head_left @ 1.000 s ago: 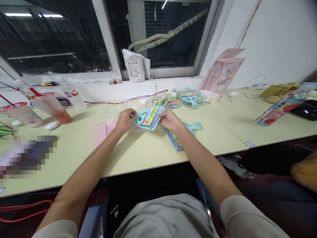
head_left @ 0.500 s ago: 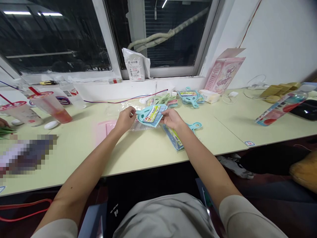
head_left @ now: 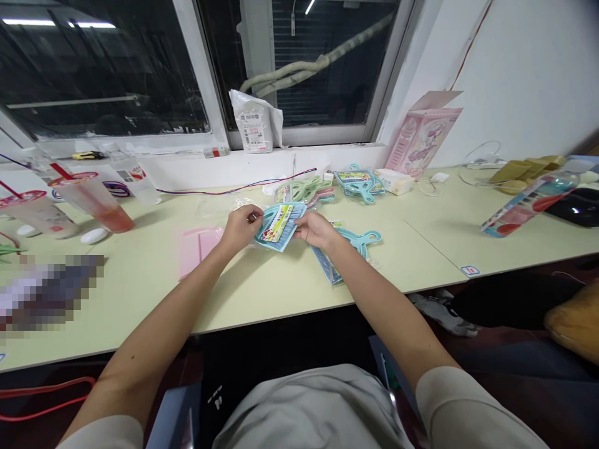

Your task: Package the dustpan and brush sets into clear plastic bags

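Between my two hands, above the table, is a small light-blue dustpan set [head_left: 282, 227] with blue bristles and a yellow-and-white printed card. My left hand [head_left: 242, 226] pinches its left end. On the opposite edge, my right hand [head_left: 316, 229] grips with thumb and fingers. Clear plastic film shows near my left hand. A similar blue dustpan set [head_left: 359, 240] in clear wrapping lies partly behind my right wrist. A flat pink piece [head_left: 200, 248] lies left of my left hand.
Green and pink dustpan sets [head_left: 309, 189] and more blue ones [head_left: 358, 185] lie at the back. Drink cups [head_left: 96, 199] stand left, a bottle [head_left: 528, 206] right. A pink box [head_left: 428, 140] and a white parcel [head_left: 256, 125] stand near the window.
The held dustpan set has turned and tilted, with its card now at a steeper slant. It has shifted slightly left and nearer, and my right hand has moved left with it.
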`<state>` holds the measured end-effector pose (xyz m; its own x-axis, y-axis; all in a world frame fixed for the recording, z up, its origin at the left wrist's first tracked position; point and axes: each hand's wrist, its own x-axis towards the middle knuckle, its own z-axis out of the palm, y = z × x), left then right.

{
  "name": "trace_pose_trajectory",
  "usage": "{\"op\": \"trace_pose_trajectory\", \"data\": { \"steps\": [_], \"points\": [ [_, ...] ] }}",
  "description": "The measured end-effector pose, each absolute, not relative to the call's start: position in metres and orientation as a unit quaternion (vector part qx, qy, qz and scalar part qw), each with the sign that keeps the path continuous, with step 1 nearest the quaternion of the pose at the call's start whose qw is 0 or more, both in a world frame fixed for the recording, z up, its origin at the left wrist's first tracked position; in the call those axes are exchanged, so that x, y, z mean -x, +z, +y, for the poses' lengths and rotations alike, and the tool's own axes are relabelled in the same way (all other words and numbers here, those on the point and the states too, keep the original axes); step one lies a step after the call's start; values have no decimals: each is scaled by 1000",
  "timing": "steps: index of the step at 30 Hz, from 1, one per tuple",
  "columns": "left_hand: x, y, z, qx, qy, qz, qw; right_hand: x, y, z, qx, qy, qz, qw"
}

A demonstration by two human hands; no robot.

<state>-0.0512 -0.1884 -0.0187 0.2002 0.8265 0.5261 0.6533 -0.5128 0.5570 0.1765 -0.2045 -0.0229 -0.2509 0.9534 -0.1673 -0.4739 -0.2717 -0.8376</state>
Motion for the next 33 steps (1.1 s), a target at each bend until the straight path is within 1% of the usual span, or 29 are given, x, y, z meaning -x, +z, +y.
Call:
{"op": "trace_pose_trajectory", "data": {
  "steps": [5, 8, 11, 13, 14, 15, 16, 19, 21, 23, 29, 33],
  "points": [
    [47, -14, -196, -772, 409, 475, 104, -176, -23, -204, 354, 717, -328, 503],
    [53, -9, -194, -770, 421, 477, 58, -176, -23, -204, 358, 713, -319, 511],
    [70, 1, -185, -709, 465, 530, -14, -178, -23, -202, 358, 711, -317, 515],
    [89, 8, -175, -642, 493, 587, -15, -179, -24, -201, 355, 713, -318, 514],
    [100, 11, -169, -613, 500, 611, 15, -179, -24, -201, 354, 713, -318, 515],
    [110, 13, -164, -588, 504, 629, 71, -180, -24, -200, 355, 713, -316, 516],
    [120, 14, -160, -565, 505, 635, 148, -180, -23, -200, 357, 712, -314, 518],
    [137, 12, -154, -516, 488, 569, 415, -180, -23, -200, 364, 705, -310, 524],
    [139, 8, -154, -496, 465, 518, 519, -181, -23, -200, 365, 703, -311, 526],
    [136, 5, -156, -490, 454, 498, 553, -181, -23, -201, 365, 703, -312, 525],
    [124, 0, -161, -515, 426, 462, 582, -183, -22, -203, 367, 705, -328, 510],
    [117, -1, -164, -502, 421, 469, 592, -183, -20, -204, 357, 712, -336, 503]
  ]
}}
